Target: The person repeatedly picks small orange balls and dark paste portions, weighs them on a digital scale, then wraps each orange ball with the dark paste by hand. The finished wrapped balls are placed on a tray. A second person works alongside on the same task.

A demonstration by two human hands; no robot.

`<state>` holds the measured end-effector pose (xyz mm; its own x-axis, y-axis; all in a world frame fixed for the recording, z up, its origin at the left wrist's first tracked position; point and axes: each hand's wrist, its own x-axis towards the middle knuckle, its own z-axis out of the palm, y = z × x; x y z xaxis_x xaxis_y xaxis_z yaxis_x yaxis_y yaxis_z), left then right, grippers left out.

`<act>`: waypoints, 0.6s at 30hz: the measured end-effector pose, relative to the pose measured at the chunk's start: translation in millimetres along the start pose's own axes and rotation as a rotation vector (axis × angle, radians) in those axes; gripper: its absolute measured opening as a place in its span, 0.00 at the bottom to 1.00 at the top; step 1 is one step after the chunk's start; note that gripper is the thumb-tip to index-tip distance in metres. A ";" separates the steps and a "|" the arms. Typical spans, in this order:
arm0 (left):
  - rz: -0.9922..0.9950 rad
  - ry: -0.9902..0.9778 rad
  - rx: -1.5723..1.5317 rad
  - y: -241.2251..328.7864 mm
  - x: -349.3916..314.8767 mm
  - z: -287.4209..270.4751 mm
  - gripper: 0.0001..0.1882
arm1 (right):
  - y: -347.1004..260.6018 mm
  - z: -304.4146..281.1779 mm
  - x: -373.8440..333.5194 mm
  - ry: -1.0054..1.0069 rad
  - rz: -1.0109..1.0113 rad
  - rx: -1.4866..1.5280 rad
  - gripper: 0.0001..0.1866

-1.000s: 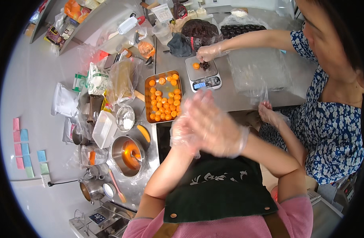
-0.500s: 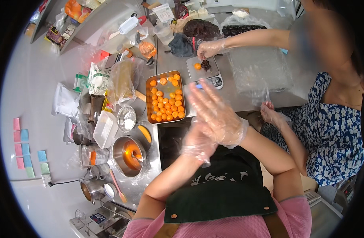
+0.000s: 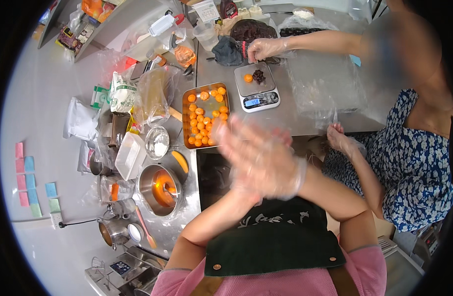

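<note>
Palm to Palm

Head view: the left hand (image 3: 245,185) and right hand (image 3: 270,168) meet, blurry; I can't tell if they hold anything. Orange balls (image 3: 206,120) sit in a tray (image 3: 213,105), far left of them, likely for easy reach.

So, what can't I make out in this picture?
All in the head view:
- Anything between the left hand and right hand, both in clear plastic gloves: hidden by the hands, blurred too.
- Lower right corner of the rectangular gold metal tray: behind those hands.
- Top of the orange package on the grey shelf: cut off by the upper edge.
</note>
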<state>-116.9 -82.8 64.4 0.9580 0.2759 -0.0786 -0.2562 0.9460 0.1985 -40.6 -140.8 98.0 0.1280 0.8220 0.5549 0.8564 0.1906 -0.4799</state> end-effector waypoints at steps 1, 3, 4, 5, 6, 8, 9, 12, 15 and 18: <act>-0.054 0.022 0.142 7.0 -2.4 5.2 0.36 | 22.3 -9.1 7.9 0.033 -0.036 0.038 0.36; -0.061 0.069 0.416 19.2 2.8 20.1 0.41 | 33.7 -5.6 -2.6 0.082 0.091 -0.009 0.38; 0.153 -0.091 0.513 12.5 8.0 -6.8 0.40 | 24.6 -1.3 -5.1 0.115 -0.022 0.036 0.38; 0.372 -0.243 0.603 4.8 11.3 -36.0 0.40 | 12.2 6.2 -7.6 0.141 -0.136 0.087 0.37; 0.213 -0.204 0.563 7.6 6.3 -22.0 0.40 | -7.6 3.5 -4.6 0.021 -0.099 0.119 0.37; 0.007 -0.112 0.401 2.7 1.2 -8.2 0.41 | -0.8 -5.1 5.6 -0.023 -0.154 0.055 0.37; -0.029 -0.054 0.391 5.2 -0.9 -6.6 0.40 | 6.6 -8.6 12.0 -0.042 -0.184 0.017 0.36; -0.086 0.143 0.157 31.6 5.8 23.4 0.32 | 27.1 -5.4 -1.7 0.087 -0.004 0.001 0.33; -0.192 0.018 -0.170 32.2 10.5 4.1 0.32 | -13.9 3.9 -3.9 0.000 -0.100 0.109 0.31; -0.105 0.092 0.019 17.5 -3.6 3.0 0.30 | 5.1 -12.1 12.6 0.050 -0.128 -0.053 0.31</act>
<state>-124.4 -67.7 71.2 0.9632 0.1904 -0.1894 -0.1513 0.9674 0.2031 -28.6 -135.9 110.8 0.0396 0.7651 0.6427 0.8922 0.2625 -0.3675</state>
